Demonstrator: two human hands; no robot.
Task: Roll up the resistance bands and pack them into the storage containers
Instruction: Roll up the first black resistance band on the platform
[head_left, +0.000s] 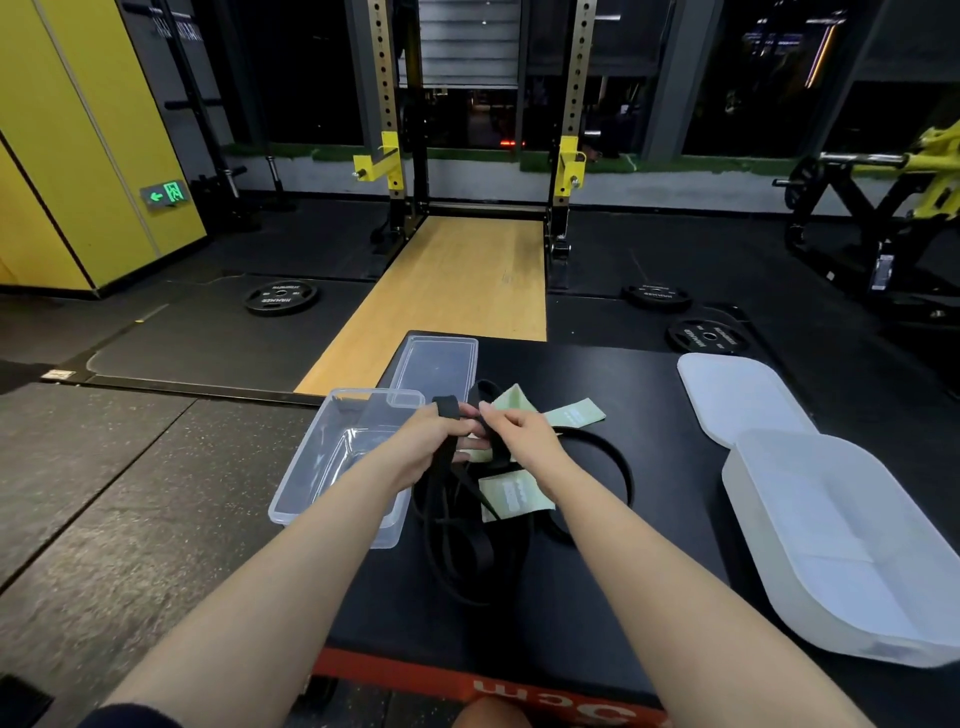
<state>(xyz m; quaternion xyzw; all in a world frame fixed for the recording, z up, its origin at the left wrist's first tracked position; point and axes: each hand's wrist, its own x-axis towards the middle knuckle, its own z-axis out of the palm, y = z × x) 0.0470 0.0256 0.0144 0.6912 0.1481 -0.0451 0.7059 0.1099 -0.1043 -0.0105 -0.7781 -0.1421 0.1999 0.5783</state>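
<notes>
Nearest me, the black resistance band (457, 540) trails in limp loops across the black box top (649, 519); I judge it light, floppy and grippy. My left hand (431, 441) and right hand (524, 434) pinch its raised end, fingers curled tight, so I'd roll from there. Just left sits the clear container (306, 483).
</notes>
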